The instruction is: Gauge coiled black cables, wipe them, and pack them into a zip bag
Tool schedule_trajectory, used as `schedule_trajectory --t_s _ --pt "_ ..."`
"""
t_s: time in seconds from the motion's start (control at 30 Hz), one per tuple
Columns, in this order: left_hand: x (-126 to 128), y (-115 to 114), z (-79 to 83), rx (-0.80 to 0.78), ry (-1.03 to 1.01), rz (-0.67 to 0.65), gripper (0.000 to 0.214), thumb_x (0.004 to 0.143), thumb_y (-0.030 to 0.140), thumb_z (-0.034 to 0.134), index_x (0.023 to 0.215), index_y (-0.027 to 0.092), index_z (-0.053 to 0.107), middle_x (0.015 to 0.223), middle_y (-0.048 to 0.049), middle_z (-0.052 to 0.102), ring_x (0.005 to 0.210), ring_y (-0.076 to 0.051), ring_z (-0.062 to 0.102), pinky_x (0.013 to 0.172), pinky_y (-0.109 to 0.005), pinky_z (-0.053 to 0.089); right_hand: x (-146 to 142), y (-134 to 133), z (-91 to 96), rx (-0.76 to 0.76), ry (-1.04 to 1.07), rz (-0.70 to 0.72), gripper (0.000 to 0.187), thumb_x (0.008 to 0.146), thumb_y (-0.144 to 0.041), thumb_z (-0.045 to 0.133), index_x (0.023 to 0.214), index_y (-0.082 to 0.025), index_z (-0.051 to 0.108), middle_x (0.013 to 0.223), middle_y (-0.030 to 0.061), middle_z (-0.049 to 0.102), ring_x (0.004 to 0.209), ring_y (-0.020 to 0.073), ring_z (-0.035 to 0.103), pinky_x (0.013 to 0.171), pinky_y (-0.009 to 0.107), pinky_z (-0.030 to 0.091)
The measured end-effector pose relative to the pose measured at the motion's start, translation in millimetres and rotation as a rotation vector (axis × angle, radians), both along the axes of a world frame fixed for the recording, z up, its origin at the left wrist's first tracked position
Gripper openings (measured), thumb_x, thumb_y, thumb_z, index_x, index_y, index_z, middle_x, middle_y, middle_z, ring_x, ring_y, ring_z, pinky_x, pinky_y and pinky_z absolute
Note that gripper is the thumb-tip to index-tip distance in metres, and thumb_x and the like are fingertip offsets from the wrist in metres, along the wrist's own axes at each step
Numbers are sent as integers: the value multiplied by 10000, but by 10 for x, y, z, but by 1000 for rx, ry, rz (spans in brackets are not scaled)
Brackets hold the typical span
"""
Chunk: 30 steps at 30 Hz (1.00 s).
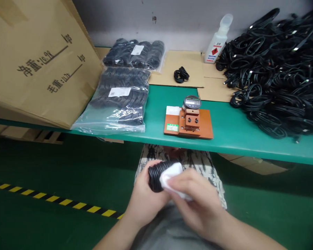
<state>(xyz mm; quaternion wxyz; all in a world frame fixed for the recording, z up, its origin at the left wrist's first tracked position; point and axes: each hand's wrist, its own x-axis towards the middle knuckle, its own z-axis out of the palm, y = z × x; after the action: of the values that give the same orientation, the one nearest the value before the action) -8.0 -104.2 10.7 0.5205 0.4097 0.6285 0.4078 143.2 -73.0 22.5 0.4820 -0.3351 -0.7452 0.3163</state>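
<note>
My left hand point(146, 194) is wrapped round a bundle of black coiled cables point(155, 177), held over my lap below the bench edge. In my right hand point(198, 198) a folded white cloth point(170, 175) is pinched, and it presses against the right side of the bundle. The fingertips of my left hand are partly hidden behind the cables. On the bench just beyond stands an orange-brown fixture point(206, 123) with a round digital gauge point(192, 102) on top.
Clear bags of coiled cables point(120, 104) point(135, 53) lie beside a large cardboard box point(42, 66) at left. One loose coil point(181, 75) rests on a cardboard sheet point(194, 59). A white bottle point(216, 45) stands by a big heap of black cables point(276, 76) at right.
</note>
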Motion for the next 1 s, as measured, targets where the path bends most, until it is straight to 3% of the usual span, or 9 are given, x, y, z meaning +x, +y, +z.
schedule_trajectory --t_s 0.07,0.17,0.3,0.5,0.6,0.7,0.87,0.93,1.0 --pt "-28 20 -15 1 2 15 488 657 187 808 1101 218 607 1008 -18 721 916 -234 693 841 -339 550 -44 -22 -42 -5 -31 -2 188 891 -43 637 1017 -165 704 834 70 687 715 183 637 618 297 525" --pt "-20 28 -27 -3 50 -33 432 683 228 814 1070 217 622 997 -18 723 916 -231 695 837 -335 547 -121 139 -97 -156 7 -127 68 895 -106 685 911 -161 721 765 40 643 687 167 627 625 283 520" --pt "2 13 -56 -10 130 -76 466 663 256 839 1077 215 629 1022 -30 720 940 -244 691 878 -366 535 -108 267 -109 -204 69 -236 83 890 -96 687 883 -172 720 770 28 648 696 153 624 659 270 526" --pt "-90 73 -104 -46 33 66 509 630 244 840 1088 197 623 1052 -58 719 966 -267 705 863 -377 556 69 -223 -46 -146 4 254 249 911 -49 608 1127 -153 675 926 96 674 797 177 657 667 271 556" --pt "-82 61 -97 -35 53 34 529 642 235 841 1119 204 615 1063 -56 716 971 -261 701 871 -377 554 100 -255 -60 -121 55 169 287 903 -17 606 1148 -152 666 941 94 680 817 167 673 698 258 568" --pt "-8 -3 -88 -5 86 -67 505 656 222 824 1116 216 615 1060 -45 717 968 -254 697 891 -384 549 95 21 -126 -17 -9 48 216 901 -53 628 1067 -169 701 856 64 675 741 169 648 636 271 547" --pt "76 -81 -55 -60 133 -124 539 646 284 859 1119 201 615 1089 -74 719 1021 -290 689 962 -443 523 159 445 -101 -95 33 -392 97 881 -105 711 896 -199 730 789 21 671 722 165 628 660 292 510" --pt "63 -62 -56 -79 91 -105 527 657 279 849 1118 192 609 1063 -75 727 992 -286 693 933 -434 533 156 345 -51 -58 61 -331 123 877 -93 708 929 -203 723 818 24 684 737 161 634 680 287 518" --pt "36 -30 -78 -70 56 -83 493 657 249 830 1096 185 613 1032 -65 728 957 -274 693 894 -408 541 132 134 -36 -44 22 -110 147 902 -84 651 972 -200 707 841 41 692 756 165 649 677 276 535"
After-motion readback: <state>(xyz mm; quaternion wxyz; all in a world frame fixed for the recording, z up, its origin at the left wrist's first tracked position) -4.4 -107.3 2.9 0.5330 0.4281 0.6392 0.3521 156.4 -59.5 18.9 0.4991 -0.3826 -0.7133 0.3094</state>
